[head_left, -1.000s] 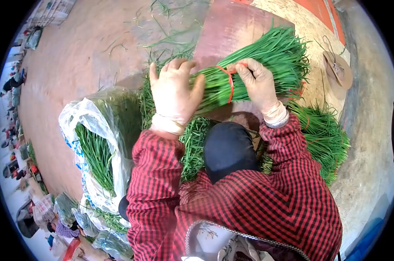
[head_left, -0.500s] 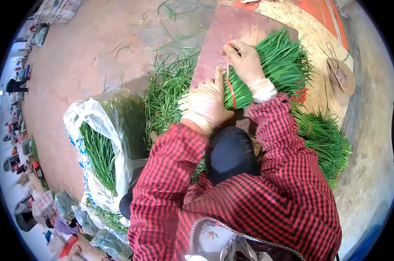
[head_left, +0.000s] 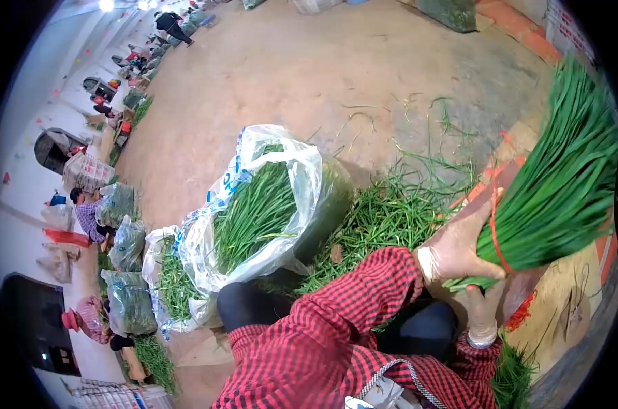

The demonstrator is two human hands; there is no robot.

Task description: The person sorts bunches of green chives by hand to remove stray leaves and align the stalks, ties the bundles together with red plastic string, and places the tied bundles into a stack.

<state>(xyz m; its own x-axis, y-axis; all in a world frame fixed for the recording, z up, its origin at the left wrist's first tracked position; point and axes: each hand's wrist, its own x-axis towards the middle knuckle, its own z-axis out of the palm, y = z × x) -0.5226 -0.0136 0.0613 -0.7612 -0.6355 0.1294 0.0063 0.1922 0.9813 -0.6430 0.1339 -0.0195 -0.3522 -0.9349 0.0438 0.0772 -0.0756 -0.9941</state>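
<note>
A thick bunch of garlic chives (head_left: 551, 184) is raised at the right, its leaves pointing up and right. A red band (head_left: 494, 225) circles it near the cut ends. My left hand (head_left: 459, 249), in a thin pale glove, is wrapped round the bunch just below the band. Under the stem ends is my right hand (head_left: 483, 310), gloved too, its thumb against the bunch and its other fingers mostly hidden. Behind the hands, the reddish board (head_left: 527, 283) shows only in part.
Loose chives (head_left: 391, 218) lie heaped on the floor left of my hands. An open plastic bag (head_left: 309, 163) holds more chives. Red bands (head_left: 522, 312) lie at the right, above another chive bunch (head_left: 513, 375). Along the left wall sits a person in a checked shirt (head_left: 89, 218) among filled bags.
The chive bunch has been lifted off the board and tilted. My left hand has shifted its grip round it, and my right hand has dropped from the band to the stem ends. The view has swung left.
</note>
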